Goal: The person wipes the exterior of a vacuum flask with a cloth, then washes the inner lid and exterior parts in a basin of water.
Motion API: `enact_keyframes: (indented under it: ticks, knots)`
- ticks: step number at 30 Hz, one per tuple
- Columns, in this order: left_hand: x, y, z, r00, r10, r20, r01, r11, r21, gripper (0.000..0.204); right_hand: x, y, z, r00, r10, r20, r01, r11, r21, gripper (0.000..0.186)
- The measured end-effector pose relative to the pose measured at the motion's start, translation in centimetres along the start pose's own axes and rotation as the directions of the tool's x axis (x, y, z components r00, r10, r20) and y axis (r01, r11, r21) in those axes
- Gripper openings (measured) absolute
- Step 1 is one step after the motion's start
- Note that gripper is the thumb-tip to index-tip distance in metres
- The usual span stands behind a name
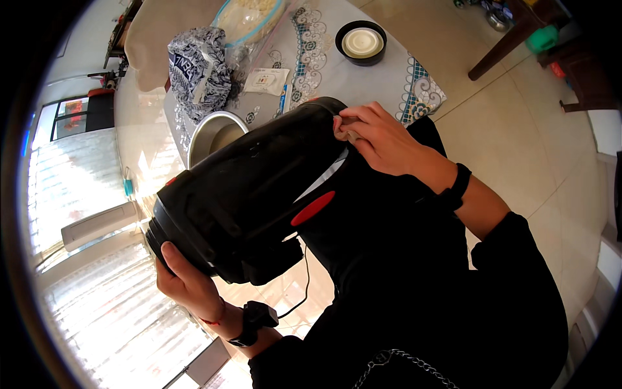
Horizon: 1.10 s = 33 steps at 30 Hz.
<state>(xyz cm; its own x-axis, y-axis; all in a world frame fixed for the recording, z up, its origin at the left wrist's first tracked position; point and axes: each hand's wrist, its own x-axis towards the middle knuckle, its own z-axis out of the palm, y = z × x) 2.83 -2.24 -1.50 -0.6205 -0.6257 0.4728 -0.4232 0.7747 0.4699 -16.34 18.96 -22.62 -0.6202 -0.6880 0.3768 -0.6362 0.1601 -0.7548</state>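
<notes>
Because the big black appliance (253, 194) is being held tilted in the air rather than resting on anything, it is looking heavy and awkward, and I judge that a slip is the main risk: the left hand (188, 282) is carrying its lower end from beneath with only the thumb showing over the rim, so if that grip is loosening, the appliance is likely dropping toward the floor or knocking the steel pot (214, 133) that is sitting just beyond its upper side on the tabletop (382, 74). The right hand (379, 139) is working at the appliance's upper end, fingers curled together and pinching a small pale piece at the edge there; it is closed on that piece rather than spread wide, and a hard tug could be jerking the whole body out of the left hand's hold. The left hand is half closed, cupping the appliance's lower rim, with a dark band on the wrist. A thin dark cord (303, 285) is hanging below the appliance and could be snagging as it is being turned. Beyond the appliance, past the pot, a patterned grey bag (197, 68) and a round black lid with a pale centre (361, 42) are lying on the tabletop, well apart from both hands.
</notes>
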Motion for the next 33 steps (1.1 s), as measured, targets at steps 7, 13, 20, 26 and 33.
enact_keyframes:
  ticks: [7, 13, 20, 26, 33]
  knots:
    - [-1.2, 0.3, 0.1, 0.997, -0.027, -0.070, 0.027, 1.000, 0.003, 0.041, 3.8, 1.1, 2.1, 0.992, 0.092, -0.084, -0.090, 0.995, 0.036, 0.016]
    - [-1.1, -0.2, 0.4, 0.994, -0.043, -0.096, 0.046, 0.999, 0.028, 0.041, 1.0, -0.3, 0.5, 0.997, 0.063, 0.044, -0.064, 0.998, 0.014, 0.015]
    - [-0.9, -0.6, -1.1, 0.994, -0.108, 0.016, 0.106, 0.992, 0.067, 0.043, 1.0, -0.2, 1.7, 0.994, 0.081, -0.069, -0.074, 0.993, 0.094, 0.013]
    - [-1.8, 0.3, -0.3, 0.998, -0.068, -0.018, 0.069, 0.997, 0.034, 0.044, 8.5, 3.3, 1.8, 0.961, 0.193, 0.198, -0.228, 0.957, 0.177, 0.025]
    - [-1.0, -0.5, 0.2, 0.992, -0.052, -0.112, 0.059, 0.997, 0.059, 0.042, 4.4, 1.9, 2.3, 0.975, 0.185, 0.124, -0.203, 0.967, 0.156, 0.034]
